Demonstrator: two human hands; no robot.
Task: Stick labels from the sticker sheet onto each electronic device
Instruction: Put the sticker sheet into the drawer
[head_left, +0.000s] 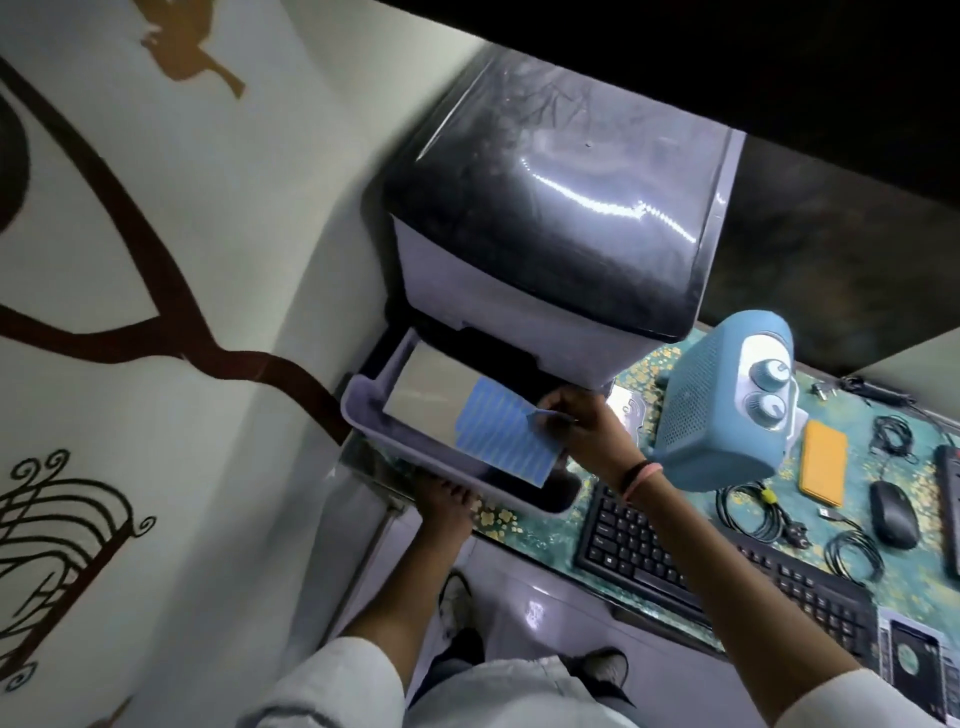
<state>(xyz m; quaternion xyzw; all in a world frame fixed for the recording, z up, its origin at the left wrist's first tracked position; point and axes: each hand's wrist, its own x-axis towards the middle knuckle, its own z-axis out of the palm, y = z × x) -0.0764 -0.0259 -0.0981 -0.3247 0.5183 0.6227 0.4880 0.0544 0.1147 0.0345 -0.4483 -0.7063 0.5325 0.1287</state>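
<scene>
A blue striped sticker sheet (506, 436) lies on the paper in the output tray (363, 410) of a grey and black printer (550, 208). My right hand (587, 431) is at the sheet's right edge, with thumb and finger pinched on a thin blue label strip (545, 414) that is partly lifted off the sheet. My left hand (447, 501) is below the tray, its fingers curled against the tray's front rim. Other devices lie to the right: a blue heater with two knobs (727, 410), a black keyboard (727, 566), a black mouse (893, 514) and a yellow power bank (823, 462).
The table carries a green patterned cloth (519, 527). Coiled black cables (758, 512) lie between keyboard and mouse. A power strip (951, 493) sits at the right edge and a bare hard drive (909, 660) at the bottom right. A decorated wall (156, 312) stands close on the left.
</scene>
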